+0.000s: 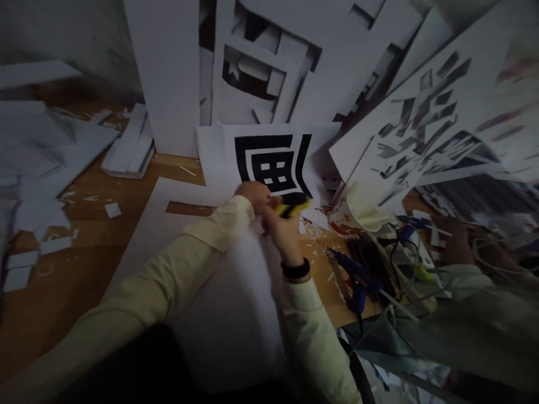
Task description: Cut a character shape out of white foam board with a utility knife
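In the dim head view, a large white board lies in front of me, with a rectangular cut-out near its left far edge. My right hand is closed around a yellow-and-black utility knife, held over the board's far part. Close against it, my left hand rests at the board's far edge; its fingers are too hidden to read. Just beyond both hands, a white sheet printed with a bold black character leans upright.
Tall white boards with cut shapes stand behind. White strips and offcuts lie left. On the right are a paper cup, a blue glue gun, tangled cords and another person's hand. Scraps litter the wooden table.
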Action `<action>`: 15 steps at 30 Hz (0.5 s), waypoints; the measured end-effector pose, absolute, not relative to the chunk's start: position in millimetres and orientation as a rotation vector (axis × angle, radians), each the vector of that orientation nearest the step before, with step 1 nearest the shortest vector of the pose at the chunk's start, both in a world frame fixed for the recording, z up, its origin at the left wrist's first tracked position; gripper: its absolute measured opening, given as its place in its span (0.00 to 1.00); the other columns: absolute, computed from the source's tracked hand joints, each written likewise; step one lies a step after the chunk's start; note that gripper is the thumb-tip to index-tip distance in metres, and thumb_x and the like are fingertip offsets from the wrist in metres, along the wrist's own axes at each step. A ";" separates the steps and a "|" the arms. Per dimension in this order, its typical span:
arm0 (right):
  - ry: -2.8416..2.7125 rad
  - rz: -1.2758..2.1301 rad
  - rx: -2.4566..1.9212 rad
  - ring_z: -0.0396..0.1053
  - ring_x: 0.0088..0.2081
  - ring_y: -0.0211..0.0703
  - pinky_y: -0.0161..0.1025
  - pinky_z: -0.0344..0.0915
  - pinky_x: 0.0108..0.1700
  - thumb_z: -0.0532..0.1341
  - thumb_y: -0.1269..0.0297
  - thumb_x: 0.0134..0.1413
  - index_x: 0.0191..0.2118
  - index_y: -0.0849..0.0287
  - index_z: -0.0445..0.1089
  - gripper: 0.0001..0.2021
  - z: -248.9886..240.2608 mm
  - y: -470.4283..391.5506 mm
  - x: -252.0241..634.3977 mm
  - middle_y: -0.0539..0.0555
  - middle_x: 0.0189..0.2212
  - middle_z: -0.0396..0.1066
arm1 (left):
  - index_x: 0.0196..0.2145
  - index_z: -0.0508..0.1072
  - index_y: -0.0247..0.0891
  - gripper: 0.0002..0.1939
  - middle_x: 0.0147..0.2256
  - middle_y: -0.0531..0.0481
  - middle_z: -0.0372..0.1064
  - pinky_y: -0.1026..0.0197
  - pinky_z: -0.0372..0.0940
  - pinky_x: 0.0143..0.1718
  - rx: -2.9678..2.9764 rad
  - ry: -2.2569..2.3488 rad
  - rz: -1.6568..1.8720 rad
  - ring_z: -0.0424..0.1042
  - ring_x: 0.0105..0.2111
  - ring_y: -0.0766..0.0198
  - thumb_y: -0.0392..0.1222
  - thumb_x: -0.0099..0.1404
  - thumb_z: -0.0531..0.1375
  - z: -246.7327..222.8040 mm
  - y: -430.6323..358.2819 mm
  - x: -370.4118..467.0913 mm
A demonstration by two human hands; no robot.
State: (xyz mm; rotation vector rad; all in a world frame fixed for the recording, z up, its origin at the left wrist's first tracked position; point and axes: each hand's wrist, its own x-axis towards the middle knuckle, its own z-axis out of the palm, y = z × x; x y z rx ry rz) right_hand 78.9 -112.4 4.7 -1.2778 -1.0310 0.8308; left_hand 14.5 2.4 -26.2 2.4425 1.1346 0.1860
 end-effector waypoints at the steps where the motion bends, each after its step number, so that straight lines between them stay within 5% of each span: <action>1: -0.900 0.888 -1.241 0.46 0.15 0.29 0.31 0.51 0.18 0.63 0.65 0.41 0.19 0.54 0.53 0.15 5.9 -115.3 85.2 0.39 0.12 0.51 | 0.35 0.82 0.35 0.28 0.37 0.41 0.77 0.55 0.64 0.42 2.461 1.155 0.184 0.73 0.41 0.52 0.61 0.67 0.52 -27.5 2.3 15.6; 4: -0.747 0.978 -1.151 0.40 0.13 0.28 0.31 0.49 0.17 0.59 0.64 0.44 0.17 0.54 0.47 0.17 7.6 -122.2 93.7 0.37 0.10 0.43 | 0.35 0.82 0.38 0.34 0.37 0.41 0.77 0.53 0.64 0.41 2.511 1.187 0.165 0.74 0.41 0.50 0.66 0.68 0.46 -29.6 2.6 18.3; 9: -1.263 0.768 -1.283 0.55 0.19 0.31 0.31 0.54 0.22 0.65 0.67 0.37 0.19 0.55 0.59 0.11 3.6 -118.5 67.7 0.41 0.15 0.56 | 0.37 0.82 0.39 0.35 0.38 0.40 0.77 0.55 0.64 0.40 2.508 1.162 0.091 0.74 0.41 0.52 0.66 0.68 0.44 -27.6 4.0 17.5; 15: -0.753 0.966 -1.167 0.40 0.14 0.29 0.32 0.47 0.18 0.59 0.63 0.43 0.17 0.54 0.47 0.17 9.2 -123.3 90.0 0.37 0.11 0.42 | 0.36 0.82 0.39 0.35 0.38 0.41 0.78 0.56 0.63 0.40 2.534 1.189 0.140 0.74 0.41 0.52 0.66 0.68 0.44 -25.1 0.3 17.1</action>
